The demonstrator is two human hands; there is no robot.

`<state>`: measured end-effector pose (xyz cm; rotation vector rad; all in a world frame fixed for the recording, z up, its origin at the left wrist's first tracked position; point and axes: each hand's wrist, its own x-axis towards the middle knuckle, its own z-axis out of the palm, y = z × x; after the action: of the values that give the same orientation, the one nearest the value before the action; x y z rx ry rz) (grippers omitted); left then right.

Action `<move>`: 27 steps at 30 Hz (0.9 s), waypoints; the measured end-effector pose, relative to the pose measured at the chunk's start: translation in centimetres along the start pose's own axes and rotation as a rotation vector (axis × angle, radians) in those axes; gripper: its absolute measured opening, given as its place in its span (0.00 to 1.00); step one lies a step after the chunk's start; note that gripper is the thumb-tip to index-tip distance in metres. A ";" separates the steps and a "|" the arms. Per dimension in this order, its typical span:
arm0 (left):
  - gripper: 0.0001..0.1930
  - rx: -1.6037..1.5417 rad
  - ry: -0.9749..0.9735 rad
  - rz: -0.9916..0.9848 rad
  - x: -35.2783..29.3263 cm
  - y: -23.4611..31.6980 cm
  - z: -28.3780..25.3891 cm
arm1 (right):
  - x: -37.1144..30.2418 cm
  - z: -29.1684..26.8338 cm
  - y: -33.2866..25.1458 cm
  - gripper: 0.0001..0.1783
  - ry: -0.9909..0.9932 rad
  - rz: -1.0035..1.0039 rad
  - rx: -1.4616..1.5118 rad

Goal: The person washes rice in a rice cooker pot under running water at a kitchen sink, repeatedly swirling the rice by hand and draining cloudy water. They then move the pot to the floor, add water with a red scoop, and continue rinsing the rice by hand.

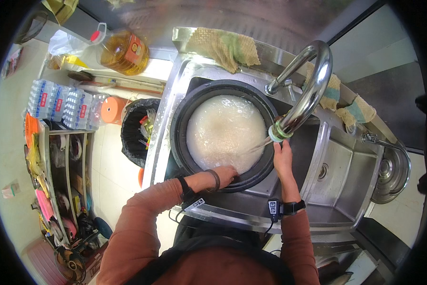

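A large black round pot (pixel 179 142) sits in the left sink basin (pixel 265 192). Cloudy whitish water (pixel 225 126) fills much of it, with a paler tan patch in the middle; what lies beneath cannot be made out. My left hand (pixel 223 176) reaches over the pot's near rim, its fingertips at the water and partly hidden. At the right rim, my right hand (pixel 283 160) grips the end of the curved chrome faucet (pixel 313 97), where a green and white fitting (pixel 280 133) is attached. Water streams from it leftward into the pot.
Right of the pot is a second steel basin (pixel 339 175) with its own tap (pixel 389 140). Woven cloths (pixel 227 47) drape over the sink's back edge. Leftward stand a black-lined bin (pixel 136 126), an oil jug (pixel 125 51), packed water bottles (pixel 61 104) and a cluttered shelf (pixel 68 175).
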<state>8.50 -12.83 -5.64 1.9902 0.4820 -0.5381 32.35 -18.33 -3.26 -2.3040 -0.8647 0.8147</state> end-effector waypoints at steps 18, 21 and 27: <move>0.22 -0.062 -0.242 -0.147 -4.7 -2.6 -5.3 | 0.1 0.1 -0.4 0.25 -0.009 0.018 -0.037; 0.25 0.096 -0.256 -0.096 -7.1 -0.4 -4.6 | -0.1 -0.1 -0.2 0.25 0.004 0.018 -0.020; 0.24 0.532 -0.233 -0.261 -7.5 -2.2 -8.6 | 0.0 -0.2 -0.5 0.24 -0.047 0.011 -0.002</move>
<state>2.60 -5.05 0.60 2.3346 0.4903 -1.1435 32.32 -18.06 -2.82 -2.3012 -0.8745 0.8766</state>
